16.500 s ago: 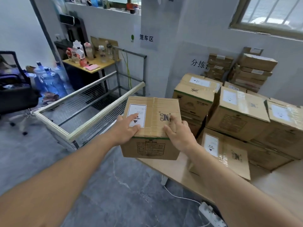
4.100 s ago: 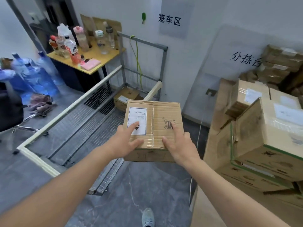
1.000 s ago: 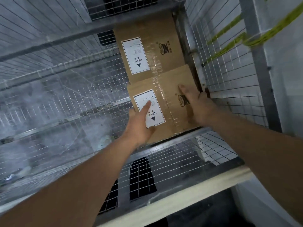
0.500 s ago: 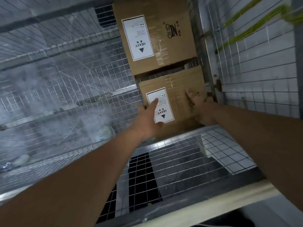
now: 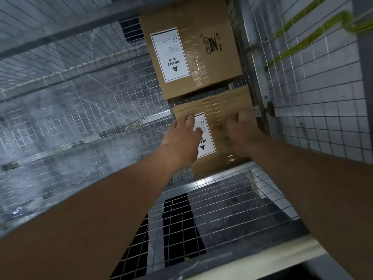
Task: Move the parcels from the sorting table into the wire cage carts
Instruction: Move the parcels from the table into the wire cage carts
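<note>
Placement of one parcel is the step in hand: the near parcel (image 5: 220, 110) sits on the mesh floor of the wire cage cart (image 5: 84, 122), tucked toward the cart's right mesh wall (image 5: 314, 110), with the far parcel (image 5: 193, 47) just beyond it, a narrow dark gap showing between the two. Each carries a white label reading HEAVY; the label on the near parcel (image 5: 205, 142) is partly covered by the left hand (image 5: 181, 138). That hand hovers over or rests on the left part of the near parcel's top, its fingers spread and loosely curved, gripping nothing that I can see. The right hand (image 5: 242, 134) lies over the right part of the same top, fingers likewise relaxed and apart; whether either palm actually touches the cardboard I cannot tell. Neither hand wraps an edge, so the box looks set down and released, or very nearly so. Seated beside the far parcel, it seems to need at most a small nudge toward that parcel to close the gap. After that, the next move calls for drawing both arms back up over the cart's pale front rail (image 5: 262, 257), below the near parcel in view, and returning to the sorting surface, which is out of sight, for another box.
</note>
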`<state>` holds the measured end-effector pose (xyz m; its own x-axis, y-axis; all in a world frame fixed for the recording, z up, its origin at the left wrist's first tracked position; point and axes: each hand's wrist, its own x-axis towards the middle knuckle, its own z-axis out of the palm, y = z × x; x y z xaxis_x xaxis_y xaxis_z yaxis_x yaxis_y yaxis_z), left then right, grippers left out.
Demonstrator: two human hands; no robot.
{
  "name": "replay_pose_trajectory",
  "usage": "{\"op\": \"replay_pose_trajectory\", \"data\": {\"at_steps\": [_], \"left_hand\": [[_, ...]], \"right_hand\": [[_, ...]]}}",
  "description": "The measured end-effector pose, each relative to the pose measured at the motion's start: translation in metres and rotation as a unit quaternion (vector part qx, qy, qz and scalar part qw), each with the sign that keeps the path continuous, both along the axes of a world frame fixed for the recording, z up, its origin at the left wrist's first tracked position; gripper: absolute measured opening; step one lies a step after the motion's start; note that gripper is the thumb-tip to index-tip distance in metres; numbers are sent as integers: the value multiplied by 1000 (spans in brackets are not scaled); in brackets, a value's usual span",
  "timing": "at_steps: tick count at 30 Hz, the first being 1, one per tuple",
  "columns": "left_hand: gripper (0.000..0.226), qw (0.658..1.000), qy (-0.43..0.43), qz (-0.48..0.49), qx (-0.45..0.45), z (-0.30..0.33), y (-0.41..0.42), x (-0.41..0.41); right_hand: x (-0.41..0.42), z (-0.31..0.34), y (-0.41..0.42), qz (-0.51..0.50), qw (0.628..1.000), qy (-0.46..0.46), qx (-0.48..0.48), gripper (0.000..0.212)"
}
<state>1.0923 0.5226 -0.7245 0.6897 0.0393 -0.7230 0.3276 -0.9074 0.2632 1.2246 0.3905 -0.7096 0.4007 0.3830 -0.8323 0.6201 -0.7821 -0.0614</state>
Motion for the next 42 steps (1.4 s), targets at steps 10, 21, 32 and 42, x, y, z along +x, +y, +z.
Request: {"op": "replay_pose_trajectory", "data": {"at_steps": [10,21,32,42], "left_hand": [[48,997,-47,26,-47,76,43,-1],[55,984,-167,-56,-29,258,92,-28],[59,934,-293,-203,6,495,93,-62],[65,853,-410,-321,18,688,27,-103]], "right_hand": [[-13,63,27,-66,990,-20,120,7],[-76,260,32,-141,961,-98,217,53],[-175,509,16,-189,917,-250,247,58],[-281,681,-46,-291,840,-381,254,64]]}}
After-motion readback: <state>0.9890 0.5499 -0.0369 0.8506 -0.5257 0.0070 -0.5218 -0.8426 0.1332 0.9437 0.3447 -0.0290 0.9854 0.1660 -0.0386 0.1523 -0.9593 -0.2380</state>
